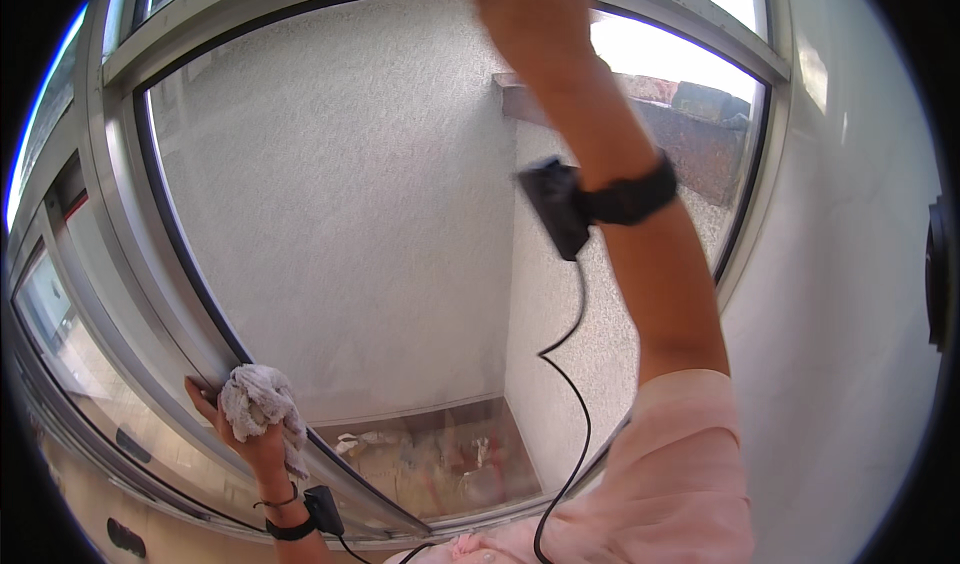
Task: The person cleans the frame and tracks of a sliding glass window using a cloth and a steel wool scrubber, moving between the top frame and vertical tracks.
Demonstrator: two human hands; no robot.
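Observation:
A crumpled greyish-white cloth is in my left hand, down at the lower left of the window. The fingers of that hand reach past the cloth onto the metal window frame. High up, my right hand is stretched to the top rail, in front of the glass pane. It is blurred and partly cut off by the picture's upper edge. Its fingers look closed, and a dark shape shows at their left side; what it is I cannot make out.
Black straps with small boxes sit on both forearms, and a thin cable hangs from the right one. A white wall stands close on the right. Sliding window tracks run along the left. Beyond the glass are rough pale walls and scattered debris.

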